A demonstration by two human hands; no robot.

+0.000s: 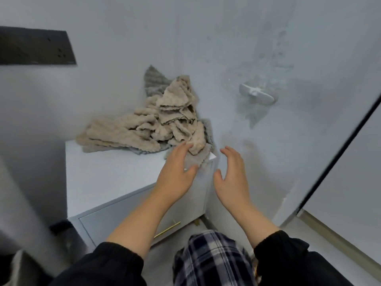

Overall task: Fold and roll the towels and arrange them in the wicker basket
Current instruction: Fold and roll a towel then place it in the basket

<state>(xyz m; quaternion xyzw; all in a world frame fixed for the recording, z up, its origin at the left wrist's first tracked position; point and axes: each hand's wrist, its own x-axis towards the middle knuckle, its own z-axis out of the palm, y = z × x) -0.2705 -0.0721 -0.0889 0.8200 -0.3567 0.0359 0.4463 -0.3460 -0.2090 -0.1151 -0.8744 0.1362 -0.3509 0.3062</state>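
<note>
A knee (pixel 210 259) in checked trousers sits below both hands. The left hand (pixel 177 170) and right hand (pixel 233 176) are spread out and hold nothing. The left fingertips (pixel 185 146) reach the hanging end of the beige towels (pixel 152 126); I cannot tell if they touch. The towels lie in a messy pile past the left hand, on the white cabinet (pixel 107 178) under it. A grey towel (pixel 152 79) peeks out behind. Beyond the right hand, a white hook (pixel 256 93) is on the wall (pixel 206 38).
</note>
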